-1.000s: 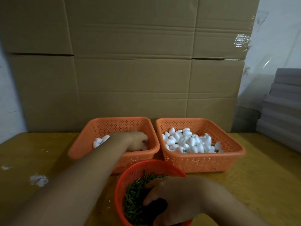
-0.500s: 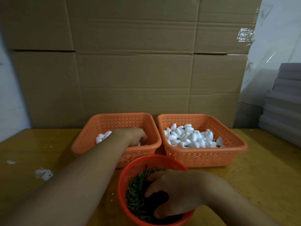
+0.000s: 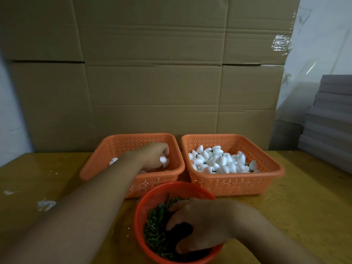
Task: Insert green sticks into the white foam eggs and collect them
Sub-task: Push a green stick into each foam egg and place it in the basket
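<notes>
on the left of the yellow table (image 3: pixel 47 174), the left hand (image 3: pixel 155 155) is seen reaching into the left orange basket (image 3: pixel 95 166), where a few white foam eggs (image 3: pixel 164 160) lie; its fingers are curled downward among them, and it cannot be told whether an egg is actually gripped. in the near centre, the round red basket (image 3: pixel 152 193) is filled with green sticks (image 3: pixel 154 233), and the right hand (image 3: pixel 200 223) is set into it with fingers arched loosely over the pile; whether a stick is pinched cannot be told, as the fingertips are in shadow. on the right, the right orange basket (image 3: pixel 266 180) is noted holding a heap of eggs, several with green stubs showing, judged to be the finished pieces. risks are judged as follows: several sticks may be lifted at once from the tangled pile and scattered; the round basket, close to the table edge, may be tipped by the hand's weight on its rim; a light egg may be crushed or flicked out if grasped blindly.
</notes>
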Available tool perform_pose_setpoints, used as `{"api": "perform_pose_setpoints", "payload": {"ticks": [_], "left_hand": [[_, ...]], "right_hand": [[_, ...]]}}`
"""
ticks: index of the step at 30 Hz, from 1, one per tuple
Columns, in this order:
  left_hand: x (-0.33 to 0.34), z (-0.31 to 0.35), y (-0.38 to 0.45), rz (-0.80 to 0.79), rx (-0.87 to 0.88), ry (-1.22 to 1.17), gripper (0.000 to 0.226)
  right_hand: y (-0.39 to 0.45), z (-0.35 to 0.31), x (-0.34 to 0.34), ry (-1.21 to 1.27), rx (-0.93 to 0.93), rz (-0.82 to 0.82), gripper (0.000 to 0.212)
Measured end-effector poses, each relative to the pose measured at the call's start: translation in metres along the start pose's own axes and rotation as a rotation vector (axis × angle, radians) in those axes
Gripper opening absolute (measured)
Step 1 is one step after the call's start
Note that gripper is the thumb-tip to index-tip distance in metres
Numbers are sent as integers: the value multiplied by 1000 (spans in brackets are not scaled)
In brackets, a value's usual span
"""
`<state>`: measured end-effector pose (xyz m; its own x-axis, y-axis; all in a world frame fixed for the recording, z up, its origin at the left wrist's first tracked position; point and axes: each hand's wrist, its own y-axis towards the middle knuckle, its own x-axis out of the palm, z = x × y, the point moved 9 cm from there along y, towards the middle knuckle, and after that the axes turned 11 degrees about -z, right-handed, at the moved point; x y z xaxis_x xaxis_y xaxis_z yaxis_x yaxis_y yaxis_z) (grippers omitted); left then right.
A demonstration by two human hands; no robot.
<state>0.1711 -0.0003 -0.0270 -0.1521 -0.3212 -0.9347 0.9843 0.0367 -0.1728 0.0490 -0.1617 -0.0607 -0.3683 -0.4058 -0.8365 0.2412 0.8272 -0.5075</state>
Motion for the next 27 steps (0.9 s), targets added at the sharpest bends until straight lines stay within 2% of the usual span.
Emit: {"api": "perform_pose_setpoints", "payload": {"ticks": [2, 3, 5, 7, 10, 17, 21, 27], "left_hand": [[-18, 4, -7, 136, 85, -99, 34], [-27, 8, -15, 209, 136, -146, 35], [-40, 12, -35, 326, 212, -255, 25], [-42, 14, -55, 362, 267, -362, 20], [-39, 17, -81, 360, 295, -377, 31], [-20, 27, -127, 284, 388, -530, 24], [-8, 28, -133, 244, 355, -515, 36], [-5, 28, -137, 242, 417, -618, 26]], "right_hand": [[1, 0, -6, 16, -23, 77, 37], [2, 1, -9, 29, -28, 137, 31], [3, 8, -16, 66, 4, 279, 25], [6, 13, -20, 88, 20, 391, 27], [13, 14, -17, 98, 2, 433, 34], [9, 16, -24, 116, -2, 476, 19], [0, 17, -32, 157, -15, 536, 16], [-11, 24, -44, 253, -39, 671, 9]]}}
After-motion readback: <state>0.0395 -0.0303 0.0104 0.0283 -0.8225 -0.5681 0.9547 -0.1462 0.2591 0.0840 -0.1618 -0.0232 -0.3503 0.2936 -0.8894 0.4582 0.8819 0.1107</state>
